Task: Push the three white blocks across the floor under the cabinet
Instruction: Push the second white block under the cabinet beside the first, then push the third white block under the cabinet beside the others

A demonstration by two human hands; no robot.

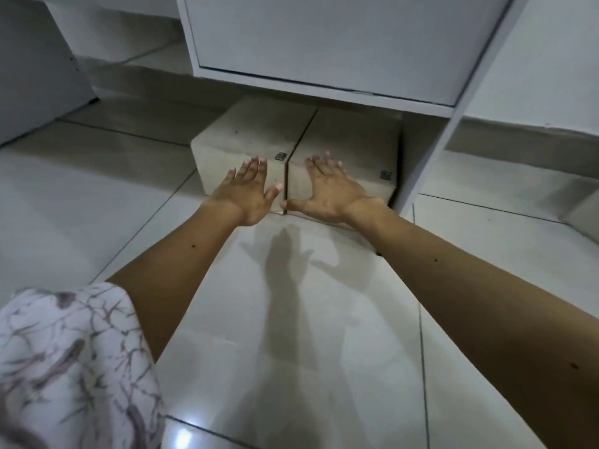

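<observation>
**Two blocks at the cabinet mouth, both palms flat against them**

Two white blocks show here, side by side on the tiled floor [291,319], and a third is nowhere to be made out — it may be hidden behind them, I cannot tell. The left block [249,137] and the right block [350,147] touch along a dark seam, their far ends already tucked beneath the cabinet [324,43], their near faces out in the open.

Look at the hands: the left hand [248,192] is spread on the near face of the left block, the right hand [327,192] on the right block, thumbs nearly meeting at the seam. No grip on anything; both are released, fingers splayed, palms pressing rather than grasping. That makes sense, since a flat palm low on the face drives a block along the floor without tipping it, and one hand per block should keep the pair level.

The right block sits just beside the cabinet's upright panel [431,157], so a drift that way could snag. My read: mid-push, with more travel needed.
</observation>
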